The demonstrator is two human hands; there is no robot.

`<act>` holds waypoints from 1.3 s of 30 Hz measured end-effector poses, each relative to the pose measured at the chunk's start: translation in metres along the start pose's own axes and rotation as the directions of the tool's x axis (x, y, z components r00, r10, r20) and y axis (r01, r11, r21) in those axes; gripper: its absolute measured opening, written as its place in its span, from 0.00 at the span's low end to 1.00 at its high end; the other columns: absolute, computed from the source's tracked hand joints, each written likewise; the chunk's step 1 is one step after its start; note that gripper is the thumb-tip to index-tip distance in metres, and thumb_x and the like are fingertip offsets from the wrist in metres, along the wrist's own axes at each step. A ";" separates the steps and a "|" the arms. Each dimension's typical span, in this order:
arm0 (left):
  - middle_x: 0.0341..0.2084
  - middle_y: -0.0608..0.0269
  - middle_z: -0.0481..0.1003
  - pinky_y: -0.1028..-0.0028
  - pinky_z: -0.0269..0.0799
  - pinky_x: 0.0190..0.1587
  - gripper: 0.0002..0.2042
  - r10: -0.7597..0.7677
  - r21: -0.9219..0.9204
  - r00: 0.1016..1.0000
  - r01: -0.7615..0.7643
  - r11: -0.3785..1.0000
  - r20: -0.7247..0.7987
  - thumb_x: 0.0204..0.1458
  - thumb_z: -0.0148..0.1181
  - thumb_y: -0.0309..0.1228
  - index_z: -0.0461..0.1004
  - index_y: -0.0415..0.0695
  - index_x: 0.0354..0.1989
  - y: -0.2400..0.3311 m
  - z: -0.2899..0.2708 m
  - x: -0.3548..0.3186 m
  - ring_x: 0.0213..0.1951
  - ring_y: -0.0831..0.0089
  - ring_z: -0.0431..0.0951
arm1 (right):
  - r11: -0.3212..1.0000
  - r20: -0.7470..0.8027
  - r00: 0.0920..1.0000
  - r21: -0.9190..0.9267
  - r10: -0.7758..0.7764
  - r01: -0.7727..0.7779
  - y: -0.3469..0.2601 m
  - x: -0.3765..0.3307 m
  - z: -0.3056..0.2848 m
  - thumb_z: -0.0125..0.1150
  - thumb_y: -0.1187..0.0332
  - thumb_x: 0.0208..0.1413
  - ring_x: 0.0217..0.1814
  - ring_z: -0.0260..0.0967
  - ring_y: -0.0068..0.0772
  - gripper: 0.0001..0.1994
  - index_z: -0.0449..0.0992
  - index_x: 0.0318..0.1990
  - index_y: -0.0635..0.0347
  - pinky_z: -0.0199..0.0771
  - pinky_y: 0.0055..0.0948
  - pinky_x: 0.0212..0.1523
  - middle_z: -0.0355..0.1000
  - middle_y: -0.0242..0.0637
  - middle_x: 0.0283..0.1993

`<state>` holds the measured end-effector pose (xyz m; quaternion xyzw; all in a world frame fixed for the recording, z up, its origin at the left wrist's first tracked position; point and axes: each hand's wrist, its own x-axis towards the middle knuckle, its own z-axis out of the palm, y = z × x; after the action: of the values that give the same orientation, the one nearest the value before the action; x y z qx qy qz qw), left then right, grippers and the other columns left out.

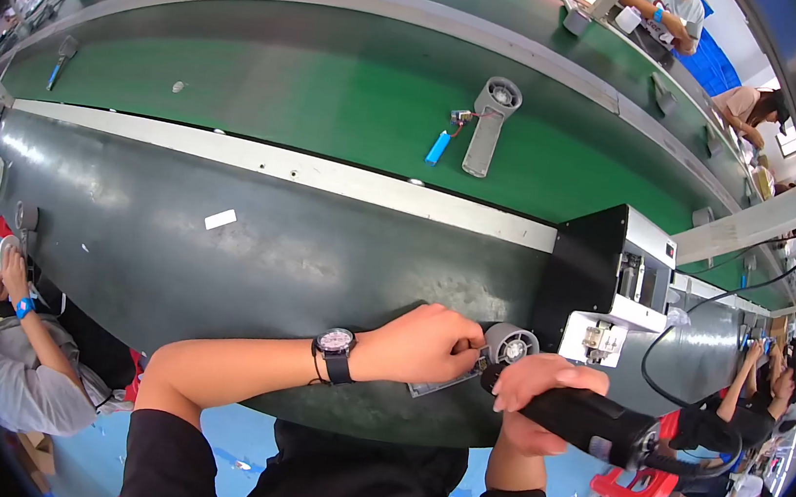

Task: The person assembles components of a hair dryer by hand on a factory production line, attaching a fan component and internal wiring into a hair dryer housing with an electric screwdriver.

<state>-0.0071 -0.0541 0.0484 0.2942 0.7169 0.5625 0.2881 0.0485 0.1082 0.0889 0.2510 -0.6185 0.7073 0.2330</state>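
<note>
My right hand is wrapped round a black electric screwdriver, tilted with its tip toward a grey handheld fan housing. The housing lies on the dark bench, its round fan end facing up. Beside it my left hand is closed, thumb and fingers pinched at the housing's left side. What exactly the fingertips pinch is hidden. Part of the grey handle shows below the left hand. The screwdriver tip is mostly covered by my hands.
A black and white desktop machine stands right of my hands, with a black cable hanging past it. On the green conveyor lies another grey fan wired to a blue battery. A white label lies on the bench. Co-workers sit around.
</note>
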 end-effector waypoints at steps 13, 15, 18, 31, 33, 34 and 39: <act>0.32 0.62 0.81 0.77 0.72 0.39 0.11 0.123 0.193 0.740 0.010 0.981 -0.662 0.59 0.58 0.29 0.77 0.33 0.43 -0.010 -0.160 0.021 0.35 0.81 0.77 | 0.907 -0.499 0.865 0.385 0.051 0.169 -0.029 0.002 -0.040 0.40 0.45 0.69 0.15 0.60 0.26 0.28 0.54 0.58 0.63 0.65 0.26 0.18 0.60 0.35 0.22; 0.31 0.59 0.81 0.77 0.72 0.38 0.13 0.057 0.154 0.655 0.092 0.984 -0.753 0.58 0.59 0.30 0.77 0.31 0.43 -0.035 -0.196 0.030 0.34 0.78 0.78 | 0.901 -0.488 0.871 0.401 0.057 0.166 -0.027 -0.002 -0.038 0.40 0.45 0.69 0.14 0.60 0.27 0.27 0.54 0.58 0.63 0.66 0.27 0.18 0.61 0.36 0.23; 0.31 0.60 0.81 0.77 0.72 0.37 0.12 0.009 0.123 0.611 0.145 0.982 -0.792 0.58 0.58 0.30 0.77 0.32 0.43 -0.066 -0.234 0.037 0.34 0.79 0.78 | 0.895 -0.457 0.886 0.424 0.080 0.138 -0.023 -0.006 -0.035 0.40 0.45 0.68 0.14 0.61 0.29 0.27 0.54 0.55 0.62 0.68 0.29 0.18 0.62 0.37 0.22; 0.37 0.53 0.78 0.67 0.72 0.46 0.14 0.501 0.704 0.644 0.082 0.705 -0.578 0.55 0.61 0.35 0.76 0.38 0.44 -0.034 -0.178 0.104 0.41 0.61 0.78 | 0.894 -0.235 0.952 0.442 0.198 -0.077 -0.008 -0.009 -0.030 0.44 0.43 0.66 0.14 0.62 0.28 0.27 0.55 0.52 0.61 0.70 0.30 0.19 0.62 0.34 0.20; 0.32 0.54 0.78 0.67 0.72 0.41 0.13 0.255 0.566 0.762 0.171 0.806 -0.595 0.54 0.61 0.35 0.77 0.37 0.41 -0.030 -0.188 0.112 0.35 0.61 0.78 | 0.875 -0.198 0.949 0.467 0.245 -0.129 -0.006 -0.011 -0.028 0.46 0.42 0.65 0.16 0.63 0.28 0.28 0.56 0.52 0.61 0.70 0.30 0.20 0.62 0.35 0.21; 0.27 0.54 0.78 0.67 0.72 0.36 0.13 -0.012 0.423 0.833 0.293 0.857 -0.554 0.53 0.61 0.35 0.78 0.36 0.37 -0.030 -0.193 0.112 0.30 0.60 0.77 | 0.869 -0.190 0.943 0.470 0.273 -0.156 -0.004 -0.011 -0.027 0.48 0.42 0.64 0.16 0.63 0.28 0.29 0.57 0.53 0.61 0.70 0.30 0.20 0.62 0.35 0.21; 0.24 0.71 0.74 0.77 0.66 0.34 0.11 -0.070 0.003 0.872 0.081 0.997 -0.484 0.57 0.59 0.33 0.78 0.36 0.33 -0.018 -0.169 0.086 0.30 0.83 0.70 | 0.769 -0.101 0.861 0.510 0.498 -0.385 0.000 -0.009 -0.023 0.61 0.48 0.59 0.16 0.64 0.29 0.29 0.60 0.53 0.65 0.70 0.30 0.19 0.63 0.36 0.20</act>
<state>-0.1918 -0.1008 0.0577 0.1196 0.7834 0.5983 0.1183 0.0539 0.1307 0.0803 0.0630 -0.4370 0.8952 0.0604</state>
